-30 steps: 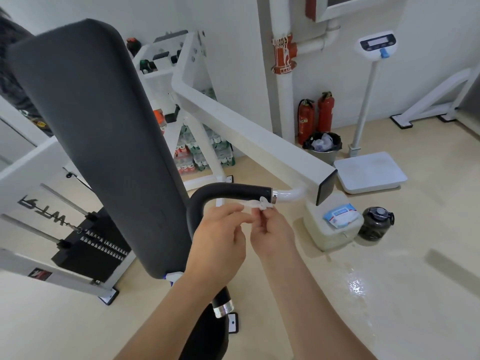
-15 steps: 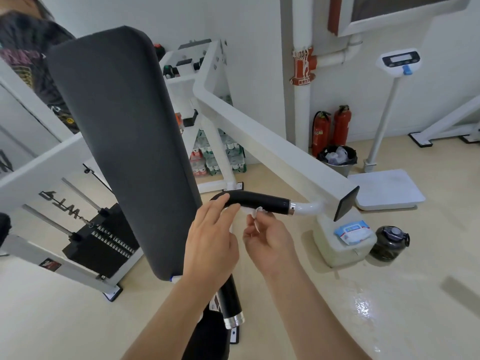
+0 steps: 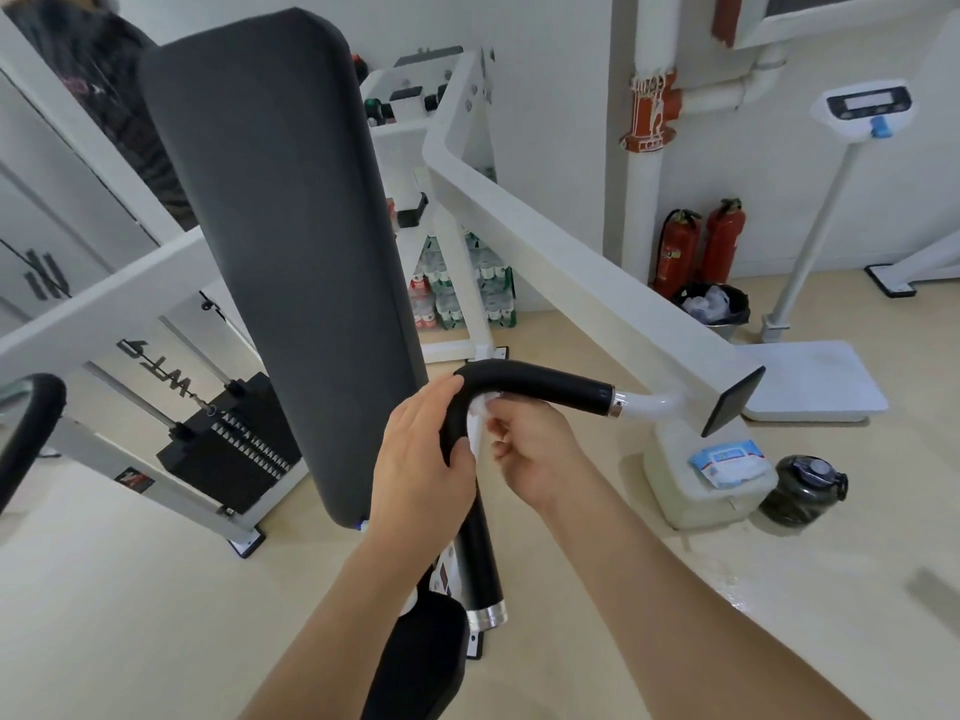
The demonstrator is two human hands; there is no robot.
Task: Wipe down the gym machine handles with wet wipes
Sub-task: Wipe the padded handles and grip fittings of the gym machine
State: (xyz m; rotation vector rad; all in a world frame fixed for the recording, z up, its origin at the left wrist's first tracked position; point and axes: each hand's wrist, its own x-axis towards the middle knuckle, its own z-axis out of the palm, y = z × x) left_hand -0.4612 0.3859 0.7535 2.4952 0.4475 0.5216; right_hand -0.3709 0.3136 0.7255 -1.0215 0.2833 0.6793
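The person stands close behind the machine's tall black back pad (image 3: 291, 241), both bare arms reaching out to the bent black handle (image 3: 550, 387) that sticks out from the end of the white frame beam (image 3: 597, 283). The left hand (image 3: 421, 459) is wrapped round the handle right at its bend, its fingers (image 3: 460, 457) curled over the foam from the left side. The right hand (image 3: 535, 454) sits just beside it, under the horizontal stretch of the handle, with its fingers (image 3: 501, 449) bunched and pinching a small white wet wipe (image 3: 478, 423). The wipe is tucked into the inner corner of the bend, touching the black grip, between the two hands. Below the left hand the handle runs down to a silver collar near the seat. Off to the right, on the floor, a whitish plastic container (image 3: 696, 506) carries a blue-and-white pack of wipes (image 3: 730, 459) on its top, and a dark water jug (image 3: 802, 488) stands just beside it. Farther back are a white standing scale (image 3: 815, 381), a lined bin (image 3: 719, 304) and two red fire extinguishers (image 3: 701, 246) against the wall. The weight stack (image 3: 234, 444) sits low on the left.
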